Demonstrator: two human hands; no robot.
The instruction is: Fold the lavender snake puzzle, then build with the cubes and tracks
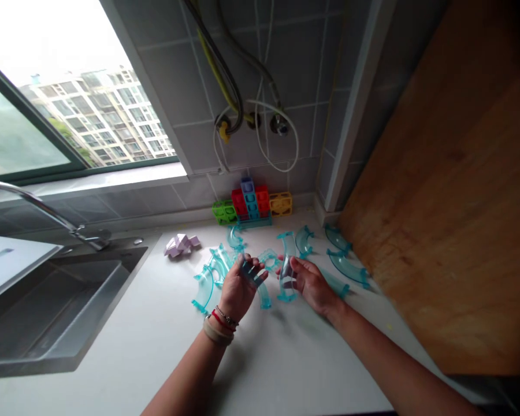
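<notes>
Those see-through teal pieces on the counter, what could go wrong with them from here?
The teal piece in the right hand could slip, being held only between thumb and fingers. The left hand might also nudge the loose teal pieces lying close beside it.

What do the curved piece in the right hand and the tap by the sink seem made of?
The curved piece looks like glossy, blue-tinted clear plastic: the right hand shows through it. The tap is probably chromed metal, judging by its bright streaks.
</notes>
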